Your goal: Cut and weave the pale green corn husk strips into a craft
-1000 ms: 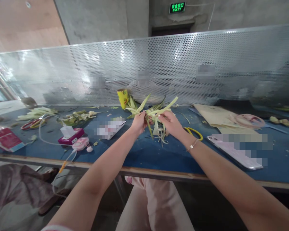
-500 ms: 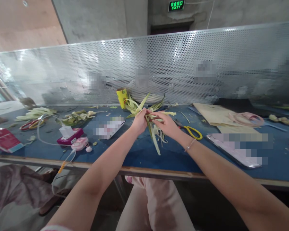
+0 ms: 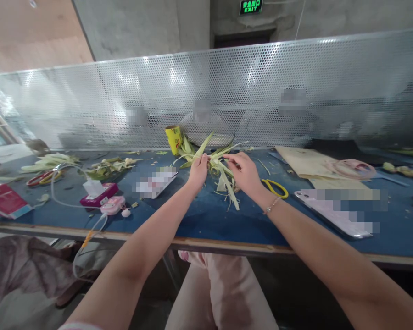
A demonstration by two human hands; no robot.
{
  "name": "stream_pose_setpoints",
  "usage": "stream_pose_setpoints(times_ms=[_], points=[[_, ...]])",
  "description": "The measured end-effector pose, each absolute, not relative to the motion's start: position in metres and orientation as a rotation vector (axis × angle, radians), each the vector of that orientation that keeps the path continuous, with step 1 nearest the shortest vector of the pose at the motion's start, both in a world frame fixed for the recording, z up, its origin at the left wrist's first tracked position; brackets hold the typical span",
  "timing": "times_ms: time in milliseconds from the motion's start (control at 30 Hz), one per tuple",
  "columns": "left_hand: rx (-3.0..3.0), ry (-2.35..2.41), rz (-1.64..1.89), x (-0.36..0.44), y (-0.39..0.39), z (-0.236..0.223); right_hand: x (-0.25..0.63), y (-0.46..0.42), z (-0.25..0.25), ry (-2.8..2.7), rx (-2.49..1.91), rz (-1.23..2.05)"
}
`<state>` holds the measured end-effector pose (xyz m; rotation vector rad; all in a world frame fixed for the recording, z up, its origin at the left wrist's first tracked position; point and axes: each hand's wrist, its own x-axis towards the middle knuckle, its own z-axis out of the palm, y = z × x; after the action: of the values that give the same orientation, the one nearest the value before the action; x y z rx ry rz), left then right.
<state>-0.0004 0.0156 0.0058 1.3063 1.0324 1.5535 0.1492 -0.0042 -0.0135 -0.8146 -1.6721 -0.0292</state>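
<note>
My left hand is closed round the middle of a bundle of pale green corn husk strips, which fan out on all sides above the table. To its right, my right hand pinches at a strip, thumb and finger together near the bundle's right side; the fingertips partly hide what they hold. One broad strip hangs down toward me between the hands. Just behind the bundle stands a yellow cylinder, with more husk leaves beside it. Scissors with yellow handles lie right of my right wrist, their blades largely hidden.
On the blue table lie a phone, a larger phone, brown paper, a purple power strip with cables, and husk piles. A perforated metal screen stands behind; people show dimly through it. Another person sits left.
My right hand has moved slightly right, away from my left hand. The hanging broad strip has swung to the right, and thin strips now stick out toward the upper right.
</note>
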Motion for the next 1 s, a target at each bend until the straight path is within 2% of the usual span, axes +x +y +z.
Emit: stream_pose_setpoints(times_ms=[267, 467, 1000], points=[[1.163, 0.961, 1.468, 0.003, 0.007, 0.013, 0.151, 0.006, -0.020, -1.673, -0.850, 0.170], [1.190, 0.954, 1.494, 0.000, 0.005, 0.014, 0.148, 0.007, -0.018, -1.724, -1.047, 0.214], [1.194, 0.900, 1.640, -0.004, 0.011, 0.014, 0.151, 0.000, -0.010, -1.797, -1.153, 0.226]])
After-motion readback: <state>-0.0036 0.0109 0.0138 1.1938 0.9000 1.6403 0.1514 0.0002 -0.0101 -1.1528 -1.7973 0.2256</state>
